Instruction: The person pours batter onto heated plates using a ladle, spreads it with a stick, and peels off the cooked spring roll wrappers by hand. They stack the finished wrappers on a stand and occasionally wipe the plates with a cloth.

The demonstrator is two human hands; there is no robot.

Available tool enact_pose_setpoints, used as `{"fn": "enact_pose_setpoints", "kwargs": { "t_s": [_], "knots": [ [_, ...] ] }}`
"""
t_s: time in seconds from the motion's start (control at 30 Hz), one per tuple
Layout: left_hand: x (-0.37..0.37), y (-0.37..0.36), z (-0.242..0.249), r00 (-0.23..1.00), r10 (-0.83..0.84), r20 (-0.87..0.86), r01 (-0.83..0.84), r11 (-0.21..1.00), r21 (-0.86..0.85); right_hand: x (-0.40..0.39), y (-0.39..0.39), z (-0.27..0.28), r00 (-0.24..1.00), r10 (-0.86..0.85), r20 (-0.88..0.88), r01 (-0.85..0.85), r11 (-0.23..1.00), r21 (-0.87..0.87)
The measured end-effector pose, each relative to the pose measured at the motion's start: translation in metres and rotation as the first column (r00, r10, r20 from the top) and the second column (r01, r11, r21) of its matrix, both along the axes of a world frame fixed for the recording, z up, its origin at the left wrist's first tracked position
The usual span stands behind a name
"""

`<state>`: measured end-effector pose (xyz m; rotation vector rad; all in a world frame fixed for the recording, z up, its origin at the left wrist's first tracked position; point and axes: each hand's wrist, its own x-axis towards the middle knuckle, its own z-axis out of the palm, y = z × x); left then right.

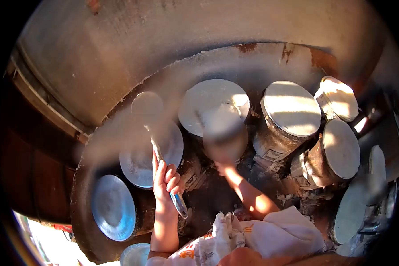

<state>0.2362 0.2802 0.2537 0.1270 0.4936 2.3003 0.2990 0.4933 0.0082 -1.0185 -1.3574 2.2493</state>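
My left hand (167, 176) is closed round the handle of a long tool (157, 150) with a round, pale head. The handle's lower end is blue, and the head overlaps a drum with a pale round top (131, 159). My right hand (225, 167) is partly hidden at the lower edge of a blurred, round brownish shape (226, 148). That shape overlaps the near edge of a drum with a white round top (204, 102). I cannot tell what the right fingers grip.
Drums stand in a curved row, including a broad white-topped one (292, 108), a tilted one (341, 148) and a bluish-topped one (113, 208) at left. Behind them rises a curved metal wall (208, 26) with rust stains. Smears blur part of the view.
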Motion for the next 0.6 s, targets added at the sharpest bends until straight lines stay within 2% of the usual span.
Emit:
{"fn": "enact_pose_setpoints", "kwargs": {
  "t_s": [0.03,0.13,0.2,0.27,0.3,0.33,0.37,0.43,0.47,0.5,0.53,0.57,0.6],
  "knots": [
    [-0.003,0.002,-0.005,0.999,-0.027,-0.020,0.027,1.000,0.012,0.020,0.005,0.004,1.000,-0.008,-0.006,0.008,1.000,0.003],
    [-0.001,0.021,-0.003,0.998,-0.031,-0.050,0.026,0.996,-0.091,0.047,0.059,0.058,0.977,-0.061,0.203,-0.007,0.949,0.316],
    [0.003,0.044,0.000,0.994,-0.046,-0.095,0.034,0.992,-0.119,0.037,0.103,0.063,0.997,-0.012,0.076,0.004,0.994,0.110],
    [0.006,0.069,-0.005,0.995,-0.052,-0.086,0.044,0.994,-0.100,0.016,0.132,0.060,0.994,-0.044,0.097,0.034,0.994,0.108],
    [0.008,0.082,-0.003,0.989,-0.041,-0.145,0.015,0.984,-0.176,0.009,0.126,0.066,0.998,-0.009,0.056,-0.002,0.979,0.203],
    [0.007,0.094,-0.008,0.992,-0.027,-0.124,0.001,0.979,-0.202,0.012,0.117,0.067,1.000,0.016,0.021,-0.022,0.958,0.286],
    [0.004,0.105,-0.014,0.993,-0.044,-0.109,0.018,0.973,-0.229,0.034,0.103,0.038,0.982,0.181,-0.054,-0.133,0.863,0.488],
    [-0.001,0.118,-0.016,0.987,-0.086,-0.137,0.045,0.959,-0.278,0.077,0.106,0.048,0.947,0.318,0.046,-0.313,0.879,0.359],
    [0.000,0.121,-0.016,0.979,-0.120,-0.166,0.063,0.948,-0.311,0.105,0.118,0.083,0.925,0.325,0.199,-0.328,0.944,-0.018],
    [0.005,0.130,-0.005,0.972,-0.131,-0.197,0.040,0.912,-0.407,0.117,0.149,0.067,0.946,0.209,0.248,-0.223,0.974,0.029],
    [0.005,0.146,-0.003,0.973,-0.135,-0.188,0.028,0.874,-0.485,0.104,0.165,0.073,0.952,0.229,0.204,-0.254,0.962,0.103],
    [0.007,0.167,-0.005,0.979,-0.137,-0.150,0.051,0.881,-0.470,0.089,0.181,0.078,0.955,0.249,0.161,-0.276,0.945,0.178],
    [0.007,0.189,-0.012,0.981,-0.153,-0.122,0.084,0.893,-0.443,0.063,0.172,0.109,0.959,0.180,0.217,-0.256,0.879,0.401]
  ]
}}
